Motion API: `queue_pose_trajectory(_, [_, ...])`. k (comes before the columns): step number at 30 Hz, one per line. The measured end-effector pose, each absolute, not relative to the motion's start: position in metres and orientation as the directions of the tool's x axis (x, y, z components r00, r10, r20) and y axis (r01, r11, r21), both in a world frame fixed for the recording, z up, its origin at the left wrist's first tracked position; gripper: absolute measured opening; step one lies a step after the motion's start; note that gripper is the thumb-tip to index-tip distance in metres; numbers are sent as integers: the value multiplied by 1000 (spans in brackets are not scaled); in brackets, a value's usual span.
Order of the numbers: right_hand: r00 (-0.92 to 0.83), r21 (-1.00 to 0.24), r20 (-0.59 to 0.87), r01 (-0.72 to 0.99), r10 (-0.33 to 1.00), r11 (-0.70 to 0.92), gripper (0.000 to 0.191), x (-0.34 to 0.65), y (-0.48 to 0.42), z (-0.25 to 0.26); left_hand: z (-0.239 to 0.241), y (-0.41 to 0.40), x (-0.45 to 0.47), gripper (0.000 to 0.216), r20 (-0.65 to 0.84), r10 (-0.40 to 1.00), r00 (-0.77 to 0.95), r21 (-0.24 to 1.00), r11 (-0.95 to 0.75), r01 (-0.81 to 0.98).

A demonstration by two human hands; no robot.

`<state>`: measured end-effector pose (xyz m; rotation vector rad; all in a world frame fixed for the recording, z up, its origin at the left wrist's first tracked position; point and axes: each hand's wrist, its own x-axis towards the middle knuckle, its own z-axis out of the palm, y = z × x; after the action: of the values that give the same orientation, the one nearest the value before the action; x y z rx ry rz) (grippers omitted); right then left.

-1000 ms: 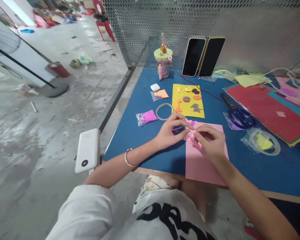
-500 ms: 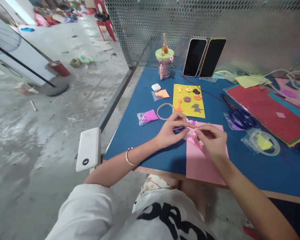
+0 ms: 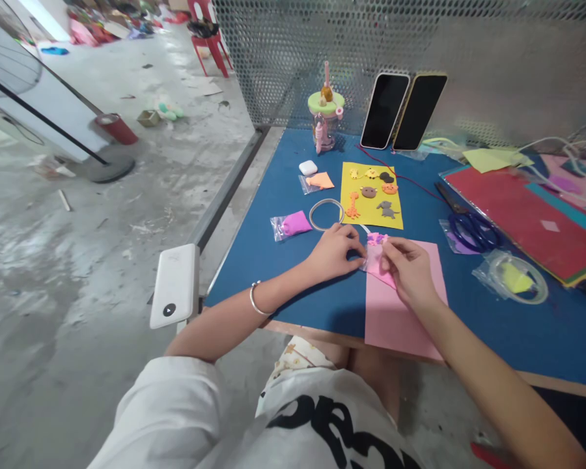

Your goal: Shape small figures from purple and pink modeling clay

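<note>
My left hand (image 3: 336,253) rests on the blue table with fingers curled, pinching the clear edge of a small plastic bag with pink clay (image 3: 379,268). The bag lies over the upper left of a pink sheet (image 3: 403,319). My right hand (image 3: 410,268) is above that sheet, thumb and forefinger pinched together beside the bag; what they hold is too small to make out. Just beyond the fingertips, small pink and purple clay pieces (image 3: 377,238) sit at the sheet's top edge. A yellow card (image 3: 361,213) with several small clay animals lies farther back.
A purple clay bag (image 3: 295,224), an orange clay bag (image 3: 320,181), a white case (image 3: 308,167) and a ring (image 3: 311,215) lie at left. Blue scissors (image 3: 473,231) and a clear round container (image 3: 537,290) lie at right. Two phones (image 3: 385,111) and a lidded cup (image 3: 325,127) stand behind.
My hands were together at the fingertips over the bag and have now drawn apart. The left hand has dropped to the bag's left edge, its fingers more curled.
</note>
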<state>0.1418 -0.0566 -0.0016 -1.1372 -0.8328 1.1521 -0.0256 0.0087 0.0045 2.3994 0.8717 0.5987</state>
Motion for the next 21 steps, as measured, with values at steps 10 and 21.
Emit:
queue_pose_trajectory(10, [222,-967,-54,-254,974,5,18,143,-54,-2,0,7,-20,14,171,621,765,635,-663,396])
queue_pose_trajectory(21, [179,-975,-28,-221,983,12,19,145,-53,-3,-3,4,-16,10,171,598,783,629,-678,381])
